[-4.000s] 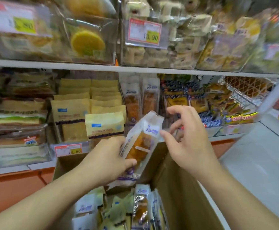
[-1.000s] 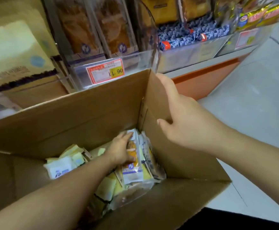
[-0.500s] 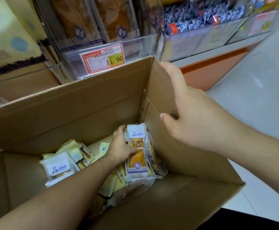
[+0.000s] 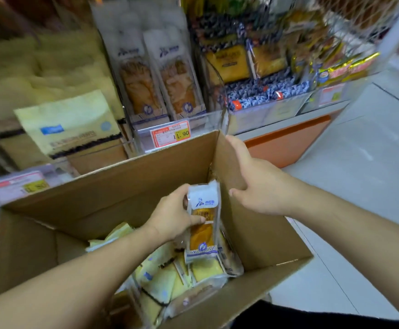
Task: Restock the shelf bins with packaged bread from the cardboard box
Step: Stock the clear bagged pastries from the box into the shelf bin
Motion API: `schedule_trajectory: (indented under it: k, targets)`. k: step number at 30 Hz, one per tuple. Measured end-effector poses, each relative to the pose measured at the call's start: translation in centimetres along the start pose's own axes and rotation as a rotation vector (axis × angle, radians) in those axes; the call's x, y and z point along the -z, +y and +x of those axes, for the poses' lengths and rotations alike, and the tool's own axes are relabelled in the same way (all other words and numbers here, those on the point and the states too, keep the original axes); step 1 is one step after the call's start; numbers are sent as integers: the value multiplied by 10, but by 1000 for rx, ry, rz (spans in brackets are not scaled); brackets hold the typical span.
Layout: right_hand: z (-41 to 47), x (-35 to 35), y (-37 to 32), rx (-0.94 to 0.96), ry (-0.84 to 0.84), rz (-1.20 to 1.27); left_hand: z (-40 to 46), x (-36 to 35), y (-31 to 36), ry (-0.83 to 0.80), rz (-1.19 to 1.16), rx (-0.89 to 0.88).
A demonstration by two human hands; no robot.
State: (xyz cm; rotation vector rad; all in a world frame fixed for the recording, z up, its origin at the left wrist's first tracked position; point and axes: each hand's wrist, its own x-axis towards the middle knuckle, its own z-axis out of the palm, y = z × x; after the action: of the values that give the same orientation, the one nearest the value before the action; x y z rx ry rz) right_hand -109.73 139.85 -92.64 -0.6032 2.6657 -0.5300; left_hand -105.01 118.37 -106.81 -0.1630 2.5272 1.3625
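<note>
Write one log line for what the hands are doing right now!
left hand: grips bread packet, raised in cardboard box | right hand: holds box flap | matching packets in shelf bin

Open-topped cardboard box (image 4: pixel 113 186), walled on all four sides, reachable only from above. Floor crowded with yellow packets (image 4: pixel 160 279); right half of the opening taken by the left hand (image 4: pixel 172 219) gripping an upright bread packet (image 4: pixel 203 224). Right wall pinched by the right hand (image 4: pixel 257 184). Beyond the far wall, a clear bin (image 4: pixel 208 119) fronted by a price tag (image 4: pixel 171 135), holding two standing loaves (image 4: pixel 160 84), free room just beside them. Open floor (image 4: pixel 359 162) to the right.
</note>
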Motion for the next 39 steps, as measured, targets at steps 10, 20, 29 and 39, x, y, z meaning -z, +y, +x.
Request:
schedule_trajectory:
  k: [10, 20, 29, 39]
  targets:
    - [-8, 60, -49, 148, 251, 175, -65, 117, 135, 308, 43, -364]
    - [20, 75, -63, 170, 450, 302, -27, 186, 210, 560, 14, -502]
    - [51, 66, -47, 107, 379, 190, 30, 192, 206, 600, -74, -393]
    - [64, 64, -39, 118, 394, 198, 40, 190, 209, 690, 5, -387]
